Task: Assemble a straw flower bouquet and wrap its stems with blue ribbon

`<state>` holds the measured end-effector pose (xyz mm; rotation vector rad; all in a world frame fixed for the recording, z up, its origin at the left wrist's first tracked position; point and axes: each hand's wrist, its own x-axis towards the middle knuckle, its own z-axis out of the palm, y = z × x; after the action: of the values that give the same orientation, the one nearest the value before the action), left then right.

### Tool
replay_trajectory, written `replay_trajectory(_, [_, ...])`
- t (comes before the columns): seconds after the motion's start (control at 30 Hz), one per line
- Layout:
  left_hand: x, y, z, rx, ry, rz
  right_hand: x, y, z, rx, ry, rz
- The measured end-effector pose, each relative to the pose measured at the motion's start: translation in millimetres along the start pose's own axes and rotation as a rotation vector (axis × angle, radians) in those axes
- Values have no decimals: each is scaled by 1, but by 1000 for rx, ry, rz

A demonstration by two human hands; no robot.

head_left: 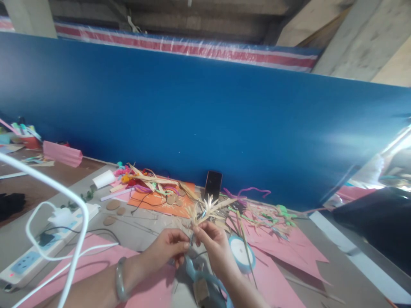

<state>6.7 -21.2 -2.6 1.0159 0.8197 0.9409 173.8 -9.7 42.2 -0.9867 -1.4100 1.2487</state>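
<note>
Both my hands are raised over the table, pinching the base of a small straw flower [205,210] made of pale dried strips that fan upward. My left hand [168,247], with a grey-green bangle [120,280] on the wrist, is closed on the stem from the left. From the right, my right hand [214,244] pinches the same stem, fingers pressed together. Below my hands lies a light blue glue gun [196,273].
Pink paper sheets [289,248] and an orange sheet [163,201] with straw scraps cover the table. A roll of ribbon [241,252], a black phone [213,185] leaning on the blue board [224,119], a white power strip [41,248] with cables at left.
</note>
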Motion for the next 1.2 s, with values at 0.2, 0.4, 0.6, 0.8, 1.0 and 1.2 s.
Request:
replay_trajectory(0.2, [-2,5,4,-32,20,11,-1,-2,2,23,13,24])
replay_trajectory(0.4, [-4,8,5,32,25,21,-3,0,5,51,-1,41])
replay_trajectory(0.6, [-4,6,5,51,35,29,-3,3,8,74,11,48])
replay_trajectory(0.8, [-2,4,3,48,-17,40,-5,4,9,103,8,80])
replay_trajectory(1.0, [2,-4,-1,-55,4,82,-5,5,10,106,-8,69])
replay_trajectory(1.2, [0,-1,2,-111,17,89,-5,10,10,152,-31,97])
